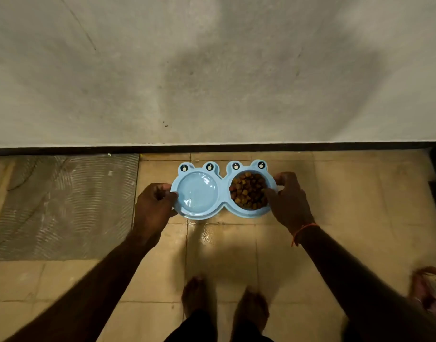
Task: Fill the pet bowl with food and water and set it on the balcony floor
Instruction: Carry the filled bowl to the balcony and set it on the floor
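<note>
My worry here is the water side. The pet bowl (pixel 223 191) is a twin dish, and its left well (pixel 197 193) looks glossy, so I judge there is water in it; if I let one end down before the other, that water could slop over the low rim onto the tiled floor (pixel 310 243), which already shines wet just on the near side of the bowl. A tilt the other way could roll kibble (pixel 249 191) out of the right well. The bowl sits just short of the dark skirting strip (pixel 212 146) at the foot of the wall; a shove forward would knock its frog-eye tabs against that strip.

I cannot tell whether the bowl is resting on the tiles or a shade above them.

My left hand (pixel 154 204) grasps the bowl's left end, fingers curled over the rim. My right hand (pixel 289 199) holds the right end the same way, thumb lying over the edge of the kibble well. Both forearms reach down and forward, converging on the bowl, with my bare feet (pixel 224 302) behind it.
</note>
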